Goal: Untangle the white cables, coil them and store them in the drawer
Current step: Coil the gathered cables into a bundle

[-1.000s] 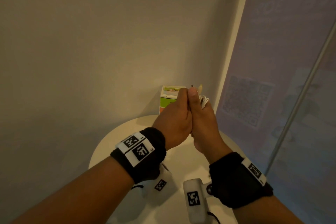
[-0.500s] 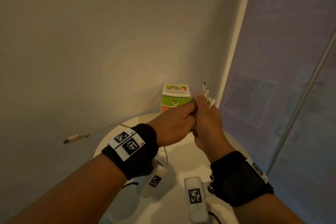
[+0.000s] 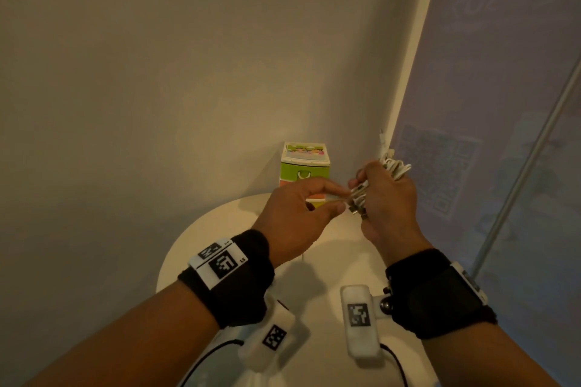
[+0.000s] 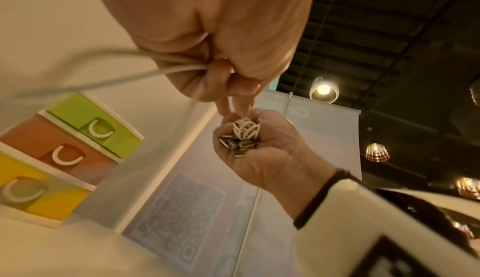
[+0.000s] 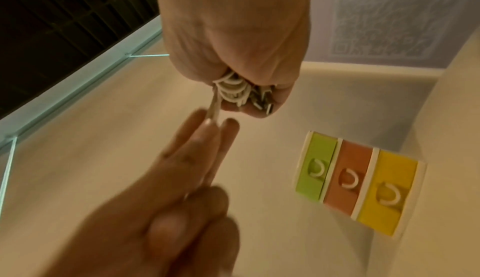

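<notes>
My right hand (image 3: 382, 198) grips a coiled bundle of white cables (image 3: 394, 166) above the round table; looped ends and several metal plugs (image 4: 235, 145) stick out of the fist. My left hand (image 3: 341, 202) sits just left of it and pinches one loose white strand (image 4: 179, 69) that runs from the bundle (image 5: 232, 90) between its fingers (image 5: 205, 150). The small drawer unit (image 3: 304, 163) stands behind the hands against the wall, with green (image 4: 97, 126), orange (image 4: 58, 155) and yellow (image 4: 33, 191) drawers all closed.
The round white table (image 3: 201, 236) stands in a corner, with a plain wall on the left and behind. A banner with a QR code (image 3: 440, 173) and a metal pole (image 3: 518, 185) stand close on the right.
Both hands have come down and parted slightly; the left hand slid left off the right. The loose plug end that swung out to the left is gone from sight.
</notes>
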Demonstrator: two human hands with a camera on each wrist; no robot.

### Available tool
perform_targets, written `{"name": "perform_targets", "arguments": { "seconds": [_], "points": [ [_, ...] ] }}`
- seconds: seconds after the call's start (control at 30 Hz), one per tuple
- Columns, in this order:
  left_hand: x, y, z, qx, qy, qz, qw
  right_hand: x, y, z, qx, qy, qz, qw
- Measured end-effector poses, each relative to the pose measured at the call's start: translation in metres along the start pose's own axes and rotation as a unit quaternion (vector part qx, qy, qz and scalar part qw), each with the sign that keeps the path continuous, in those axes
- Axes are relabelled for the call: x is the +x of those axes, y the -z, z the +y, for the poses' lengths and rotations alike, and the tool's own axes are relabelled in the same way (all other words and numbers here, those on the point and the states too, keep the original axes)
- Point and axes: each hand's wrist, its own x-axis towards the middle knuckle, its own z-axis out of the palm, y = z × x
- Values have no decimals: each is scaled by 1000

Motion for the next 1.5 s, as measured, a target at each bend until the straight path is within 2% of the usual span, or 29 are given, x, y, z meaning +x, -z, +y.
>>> {"name": "perform_targets", "arguments": {
  "seconds": [0.07,0.17,0.3,0.37,0.47,0.6,0.67,0.77,0.87,0.93,1.1,1.27,1.37,1.43,1.5],
  "points": [
    [1,9,-2,51,1,-42,998,7,10,-1,-2,4,-30,1000],
    [4,25,-3,173,-15,-135,976,13,27,3,-104,5,-106,989],
    [12,38,-1,193,17,-207,959,8,39,-2,-288,22,-201,936],
    [16,45,1,186,30,-222,956,4,42,-9,-348,44,-208,913],
    [23,47,-3,172,29,-223,959,-1,42,-14,-379,92,-210,896],
    [29,33,-6,152,-9,-174,973,-13,34,-6,-391,144,-251,874],
    [29,28,-3,135,-16,-162,977,-17,32,0,-377,129,-244,884],
    [29,24,-3,126,-34,-150,980,-23,31,4,-319,62,-219,920],
    [29,22,-1,112,-50,-159,980,-31,31,2,-267,15,-233,935],
    [29,22,0,106,-53,-161,980,-32,30,0,-250,-2,-249,936],
    [32,21,0,97,-62,-141,983,-21,35,2,-225,13,-285,932],
    [30,15,1,59,-43,-118,990,-16,38,1,-274,25,-301,913],
    [29,14,0,-23,29,-101,994,-10,39,6,-257,22,-245,934],
    [27,13,-3,-93,65,-88,990,-2,38,9,-181,2,-188,965],
    [23,7,-9,-113,73,-59,989,4,35,11,-103,-11,-126,987]
  ]
}}
